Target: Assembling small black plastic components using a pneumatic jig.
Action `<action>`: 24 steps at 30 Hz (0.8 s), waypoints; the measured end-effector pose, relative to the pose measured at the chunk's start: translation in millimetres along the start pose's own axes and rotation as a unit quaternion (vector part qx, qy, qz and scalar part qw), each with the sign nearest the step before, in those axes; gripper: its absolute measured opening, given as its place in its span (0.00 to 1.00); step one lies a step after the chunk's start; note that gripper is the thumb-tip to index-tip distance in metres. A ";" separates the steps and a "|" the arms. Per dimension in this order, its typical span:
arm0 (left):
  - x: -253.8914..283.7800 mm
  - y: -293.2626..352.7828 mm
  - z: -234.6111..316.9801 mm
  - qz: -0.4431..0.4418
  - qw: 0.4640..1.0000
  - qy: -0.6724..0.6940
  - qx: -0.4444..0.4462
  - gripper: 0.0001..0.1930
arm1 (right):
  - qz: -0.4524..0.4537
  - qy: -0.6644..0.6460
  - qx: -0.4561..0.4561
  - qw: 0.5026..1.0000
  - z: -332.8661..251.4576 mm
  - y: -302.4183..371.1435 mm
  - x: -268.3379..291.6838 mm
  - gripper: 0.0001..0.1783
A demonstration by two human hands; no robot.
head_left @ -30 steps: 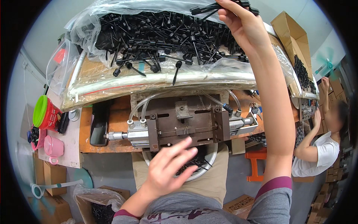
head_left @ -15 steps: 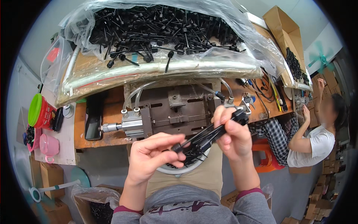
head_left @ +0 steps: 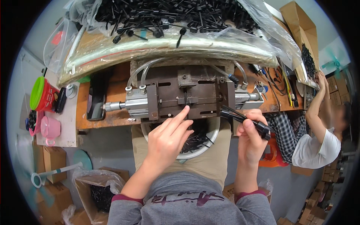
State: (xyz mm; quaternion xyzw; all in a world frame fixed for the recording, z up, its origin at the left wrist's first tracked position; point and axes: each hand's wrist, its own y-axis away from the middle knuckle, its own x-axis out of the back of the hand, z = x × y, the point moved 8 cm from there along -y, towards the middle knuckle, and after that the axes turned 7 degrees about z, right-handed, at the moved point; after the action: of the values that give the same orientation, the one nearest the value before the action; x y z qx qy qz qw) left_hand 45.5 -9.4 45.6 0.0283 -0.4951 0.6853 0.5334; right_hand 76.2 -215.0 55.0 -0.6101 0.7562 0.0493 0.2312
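Note:
My left hand (head_left: 168,137) is at the front of a brown metal fixture (head_left: 206,84). Its index finger points forward, the tip at the small centre block (head_left: 192,100); the other fingers lie loosely apart and hold nothing. A thin black part stands in that block, just beyond my fingertip; whether the finger touches it I cannot tell. My right hand (head_left: 252,137) grips a bundle of black plastic rods with thick heads (head_left: 258,127), thin ends pointing left toward the fixture's right side. Below the fixture, a white round basin (head_left: 213,141) on my lap contains more black rods, partly hidden by my left hand.
Silver air cylinders (head_left: 137,104) with clear hoses flank the fixture on the wooden bench (head_left: 83,112). Behind it, a plastic-lined tray (head_left: 165,50) is heaped with black rods. A red bucket (head_left: 47,98) and pink cup (head_left: 50,127) stand left. At right, another person (head_left: 315,146) sits.
My left hand has gone from the bundle forward to the fixture's centre block, its fingers opened. My right hand has moved right and slightly down, still holding the rods.

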 end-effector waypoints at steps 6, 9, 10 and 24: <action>-20.3 1.0 0.6 -0.022 0.994 -0.099 -0.039 0.13 | -0.014 0.221 0.169 0.960 -11.7 13.8 -4.5 0.11; -18.2 -10.4 -0.4 -0.036 0.994 -0.093 -0.046 0.13 | -0.021 0.301 0.233 0.924 -13.5 16.3 -7.5 0.13; -19.1 -10.5 -1.3 -0.041 0.994 -0.095 -0.042 0.13 | -0.023 0.328 0.254 0.910 -14.0 16.9 -8.9 0.14; -16.3 -15.4 -4.5 -0.059 0.997 -0.056 -0.012 0.14 | -0.181 0.419 0.503 0.734 -3.4 45.4 -52.6 0.17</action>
State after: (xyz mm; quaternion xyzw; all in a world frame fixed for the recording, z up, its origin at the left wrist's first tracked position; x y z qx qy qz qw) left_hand 66.4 -18.6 44.0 0.0890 -0.5296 0.6440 0.5448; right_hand 40.1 -157.5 70.2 -0.4890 0.5663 -0.6417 0.1682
